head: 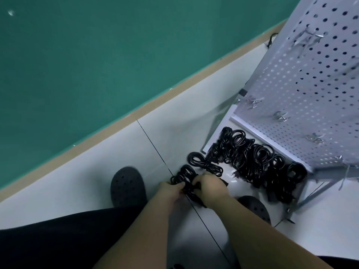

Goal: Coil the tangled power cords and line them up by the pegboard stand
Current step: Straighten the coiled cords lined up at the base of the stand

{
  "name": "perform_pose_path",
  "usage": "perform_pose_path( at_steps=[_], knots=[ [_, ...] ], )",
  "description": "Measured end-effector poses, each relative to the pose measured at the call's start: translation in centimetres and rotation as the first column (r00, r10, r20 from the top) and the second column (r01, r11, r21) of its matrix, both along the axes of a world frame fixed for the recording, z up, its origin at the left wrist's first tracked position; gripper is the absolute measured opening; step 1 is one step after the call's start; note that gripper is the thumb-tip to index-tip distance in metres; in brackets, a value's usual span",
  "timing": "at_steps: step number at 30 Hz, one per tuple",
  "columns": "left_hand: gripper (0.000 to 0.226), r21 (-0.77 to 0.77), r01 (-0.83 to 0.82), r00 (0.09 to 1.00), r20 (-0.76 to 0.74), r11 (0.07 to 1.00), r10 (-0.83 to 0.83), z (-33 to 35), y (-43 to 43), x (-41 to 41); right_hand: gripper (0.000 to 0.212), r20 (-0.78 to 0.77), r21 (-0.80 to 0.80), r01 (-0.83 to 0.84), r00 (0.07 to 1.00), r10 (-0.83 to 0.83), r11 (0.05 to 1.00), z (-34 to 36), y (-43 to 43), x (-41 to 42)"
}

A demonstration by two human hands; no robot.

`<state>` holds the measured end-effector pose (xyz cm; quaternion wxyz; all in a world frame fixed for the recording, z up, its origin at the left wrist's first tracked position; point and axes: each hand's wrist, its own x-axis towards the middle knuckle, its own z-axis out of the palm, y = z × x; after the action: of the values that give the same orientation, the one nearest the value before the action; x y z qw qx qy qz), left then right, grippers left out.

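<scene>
Gripping one coiled cord (183,176) from both sides, left hand (171,189) and right hand (210,186) curl tight, forearms converging.

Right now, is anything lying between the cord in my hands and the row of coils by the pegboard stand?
Yes. One loose coiled cord lies on the floor just beyond your right hand, between the held cord and the row of coils by the pegboard stand.
</scene>
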<state>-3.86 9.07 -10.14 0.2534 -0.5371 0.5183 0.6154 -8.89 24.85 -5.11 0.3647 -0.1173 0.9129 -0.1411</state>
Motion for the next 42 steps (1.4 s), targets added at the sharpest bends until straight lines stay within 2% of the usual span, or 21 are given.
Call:
perform_pose_path(
  at_steps=[3,6,9,11,14,17,19,24,27,30,33,35,38,42],
  knots=[
    [0.046,-0.039,-0.059,0.998,-0.017,0.997,0.059,-0.4,-0.1,0.3,0.032,0.009,-0.044,-0.01,1.0,0.01,0.999,0.0,0.3,0.3],
    [0.037,-0.108,-0.06,0.997,-0.06,0.992,0.053,-0.2,0.0,0.6,0.031,0.025,-0.107,-0.017,0.999,0.02,0.994,0.0,0.5,0.8],
    [0.025,-0.173,-0.071,0.988,-0.146,0.982,0.046,1.2,-0.3,0.5,0.02,0.022,-0.218,0.064,0.998,-0.061,0.974,0.7,0.2,0.8],
    [0.016,-0.15,-0.088,0.975,-0.216,0.985,0.055,3.1,-0.7,0.3,0.015,0.004,-0.311,0.142,0.989,-0.149,0.94,1.4,-0.2,0.7],
    [0.016,-0.076,-0.109,0.935,-0.346,0.991,0.076,7.1,-1.4,-0.7,0.029,0.128,-0.484,0.364,0.929,-0.347,0.796,3.4,-0.8,0.3],
    [0.022,-0.035,-0.054,0.864,-0.503,0.998,0.03,12.1,-2.0,-2.9,0.037,0.37,-0.634,0.535,0.844,-0.389,0.559,6.9,-0.9,-0.7],
    [0.025,-0.064,0.042,0.804,-0.591,0.997,-0.072,15.7,-2.0,-4.8,0.029,0.384,-0.701,0.535,0.841,-0.382,0.472,10.5,-0.7,-1.8],
    [0.029,-0.198,0.22,0.589,-0.754,0.955,-0.292,25.2,-1.4,-9.4,0.028,0.217,-0.838,0.415,0.848,-0.484,0.353,19.5,0.5,-4.3],
    [0.028,-0.283,0.274,0.484,-0.785,0.919,-0.386,30.8,-0.3,-11.6,0.026,0.167,-0.904,0.351,0.815,-0.555,0.243,24.9,1.7,-5.4],
    [0.038,-0.378,0.311,0.375,-0.795,0.872,-0.478,35.3,1.3,-13.0,0.026,0.119,-0.952,0.265,0.779,-0.615,0.152,29.9,3.1,-6.1],
    [0.046,-0.535,0.289,0.224,-0.768,0.794,-0.6,38.8,3.5,-13.8,0.025,0.09,-0.976,0.203,0.715,-0.693,0.084,34.3,4.7,-6.7],
    [0.046,-0.595,0.261,0.108,-0.764,0.76,-0.636,41.0,5.0,-14.1,0.03,0.052,-0.985,0.155,0.673,-0.737,0.072,37.1,5.8,-6.7],
    [0.037,-0.586,0.249,-0.017,-0.798,0.771,-0.602,44.7,6.9,-14.1,0.036,-0.006,-0.995,0.073,0.634,-0.773,0.068,41.2,7.3,-6.4],
    [0.033,-0.597,0.185,-0.17,-0.802,0.78,-0.573,49.1,8.9,-13.8,0.035,-0.118,-0.992,-0.031,0.619,-0.777,0.126,46.2,8.6,-5.8]
  ],
)
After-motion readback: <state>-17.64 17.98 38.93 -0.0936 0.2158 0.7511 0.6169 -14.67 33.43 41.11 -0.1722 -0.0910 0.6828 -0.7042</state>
